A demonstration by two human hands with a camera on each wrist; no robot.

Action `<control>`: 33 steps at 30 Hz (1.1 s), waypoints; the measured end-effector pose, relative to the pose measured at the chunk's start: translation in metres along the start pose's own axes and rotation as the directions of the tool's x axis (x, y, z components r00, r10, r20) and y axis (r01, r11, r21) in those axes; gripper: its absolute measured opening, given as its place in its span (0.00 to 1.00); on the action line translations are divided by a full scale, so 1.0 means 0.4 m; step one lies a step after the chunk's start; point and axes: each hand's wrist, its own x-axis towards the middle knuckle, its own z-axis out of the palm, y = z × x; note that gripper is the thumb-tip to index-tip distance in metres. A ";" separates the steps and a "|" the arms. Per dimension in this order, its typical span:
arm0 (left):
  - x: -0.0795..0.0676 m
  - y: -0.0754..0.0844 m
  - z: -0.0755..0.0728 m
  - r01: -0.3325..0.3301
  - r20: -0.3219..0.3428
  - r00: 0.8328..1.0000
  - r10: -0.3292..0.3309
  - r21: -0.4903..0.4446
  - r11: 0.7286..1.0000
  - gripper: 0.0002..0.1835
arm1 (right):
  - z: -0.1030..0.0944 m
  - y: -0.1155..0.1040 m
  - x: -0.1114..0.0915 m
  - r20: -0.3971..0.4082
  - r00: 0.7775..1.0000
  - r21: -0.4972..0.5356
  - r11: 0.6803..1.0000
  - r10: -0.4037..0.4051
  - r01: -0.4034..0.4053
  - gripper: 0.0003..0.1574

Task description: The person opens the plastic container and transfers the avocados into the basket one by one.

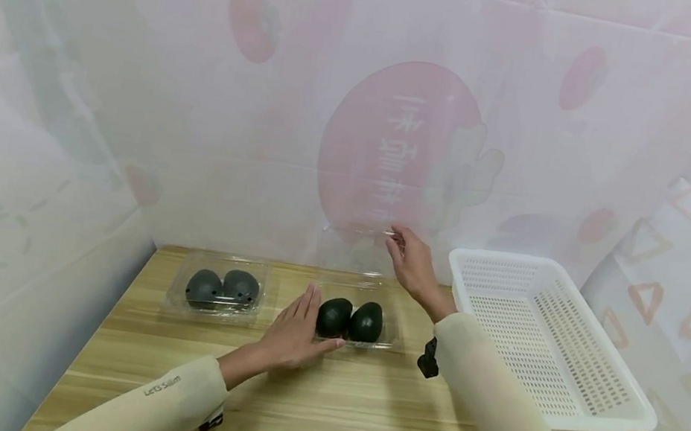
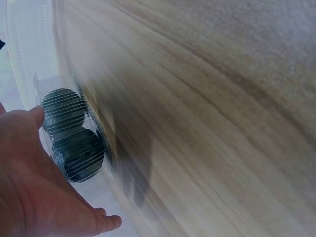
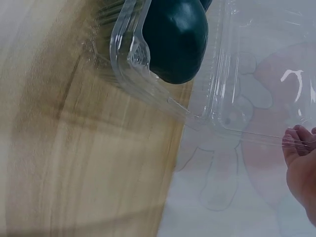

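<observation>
A clear plastic clamshell box [image 1: 392, 337] sits on the table with its hinged lid [image 3: 247, 118] raised at the back. Inside lie two dark green, smooth, egg-shaped fruits that look like avocados [image 1: 366, 322], side by side. My left hand [image 1: 293, 331] rests along the box's left side, fingers straight and thumb stretched along the front edge. In the left wrist view the ribbed box wall [image 2: 64, 118] is beside that hand. At the lid's far edge, my right hand [image 1: 413, 262] pinches the thin plastic between thumb and fingers.
Left of this box stands another clear clamshell [image 1: 175, 294], lid down, holding two similar dark fruits [image 1: 240, 287]. A white perforated basket [image 1: 617, 426] stands at the right. Behind the wooden table [image 1: 326, 423] hangs a printed cloth [image 1: 278, 129].
</observation>
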 end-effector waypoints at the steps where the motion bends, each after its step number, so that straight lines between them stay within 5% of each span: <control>1: -0.002 0.000 0.000 -0.003 -0.001 1.000 0.003 0.000 1.000 0.62 | 0.001 0.001 -0.001 -0.007 1.000 0.010 1.000 0.016 -0.016 0.26; 12: -0.023 0.023 -0.021 0.008 0.024 1.000 -0.008 0.003 1.000 0.60 | 0.014 0.014 -0.001 -0.057 0.987 0.139 0.981 0.148 -0.139 0.24; 23: -0.018 0.021 -0.028 -0.019 0.018 1.000 0.019 0.034 0.999 0.61 | 0.018 0.026 -0.001 -0.043 0.982 0.194 0.966 0.183 -0.172 0.25; 33: 0.008 -0.016 -0.016 -0.056 0.046 0.998 0.054 0.052 0.997 0.68 | 0.022 0.038 -0.004 0.013 0.976 0.176 0.961 0.216 -0.215 0.25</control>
